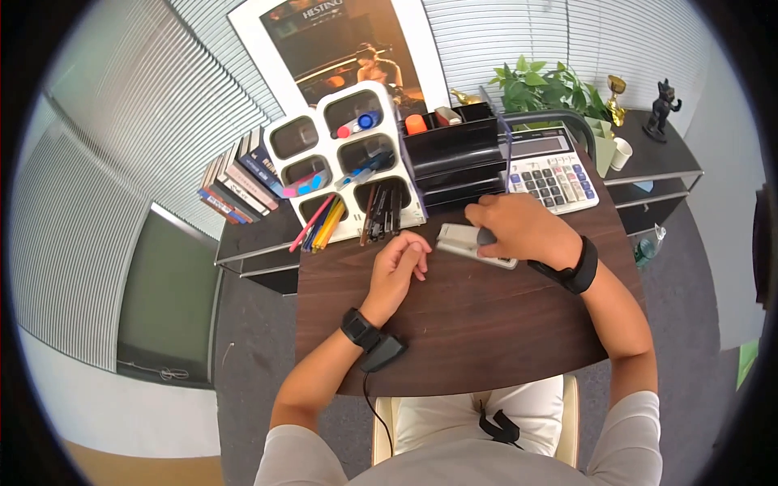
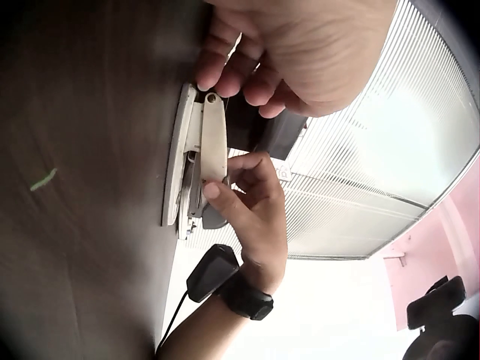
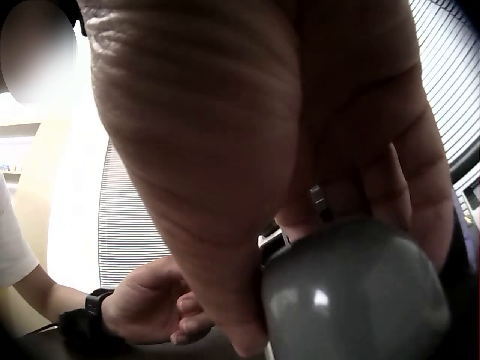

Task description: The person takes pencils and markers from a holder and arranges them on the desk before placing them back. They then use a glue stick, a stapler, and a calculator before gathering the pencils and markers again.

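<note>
A light grey stapler [image 1: 462, 240] with a dark grey handle cap [image 3: 356, 292] lies along the desktop. My right hand [image 1: 525, 231] grips it at the capped end, with the thumb on the near side and the fingers over the far side, as the left wrist view [image 2: 259, 214] also shows. My left hand [image 1: 399, 271] rests by the stapler's other end, fingers loosely curled and holding nothing. In the left wrist view its fingertips [image 2: 259, 91] hang close to the stapler's hinge [image 2: 212, 98].
A white organizer [image 1: 324, 154] with pens and pencils stands behind the left hand. Beside it are a black desk rack [image 1: 454, 154] and a calculator [image 1: 555, 178]. Books [image 1: 243, 174] line the left; a leafy plant [image 1: 543, 89] and black cat figurine [image 1: 663, 112] stand at the back right.
</note>
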{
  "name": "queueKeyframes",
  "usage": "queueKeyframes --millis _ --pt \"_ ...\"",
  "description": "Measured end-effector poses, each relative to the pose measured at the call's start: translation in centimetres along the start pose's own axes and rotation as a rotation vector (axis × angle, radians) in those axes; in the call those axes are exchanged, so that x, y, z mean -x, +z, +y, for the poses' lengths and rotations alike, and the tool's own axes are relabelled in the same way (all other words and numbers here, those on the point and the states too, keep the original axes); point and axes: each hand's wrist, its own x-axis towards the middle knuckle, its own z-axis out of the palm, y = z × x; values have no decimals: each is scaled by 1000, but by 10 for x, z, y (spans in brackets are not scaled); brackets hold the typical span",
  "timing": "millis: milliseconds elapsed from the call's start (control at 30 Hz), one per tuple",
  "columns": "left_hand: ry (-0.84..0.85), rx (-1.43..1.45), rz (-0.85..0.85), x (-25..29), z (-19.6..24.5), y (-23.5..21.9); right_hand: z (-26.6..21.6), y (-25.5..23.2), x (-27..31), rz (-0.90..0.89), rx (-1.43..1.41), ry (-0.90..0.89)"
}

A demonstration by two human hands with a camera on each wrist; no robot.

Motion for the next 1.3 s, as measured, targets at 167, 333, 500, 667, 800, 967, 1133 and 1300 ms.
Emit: queueKeyframes --millis 167,333,500,667,800,967,1133,1300 --pt "14 -74 19 -1 2 4 -7 0 5 -142 -39 -35" --pt "-8 -139 -233 -4 3 0 -21 26 0 -327 -157 -115" --pt "139 -351 -370 -2 8 7 -28 34 -1 -270 -176 -36" --pt "104 -423 -341 -3 6 7 -29 36 -1 -240 -173 -25" --pt "122 -411 -322 -3 5 8 -31 35 -1 -243 -158 -1" --pt "74 -422 -326 -4 7 8 -30 39 0 -200 -157 -10" --pt "74 -401 -329 -4 8 8 -30 40 1 -156 -155 -17" --pt "65 -402 -323 -4 7 8 -30 40 1 -162 -160 -13"
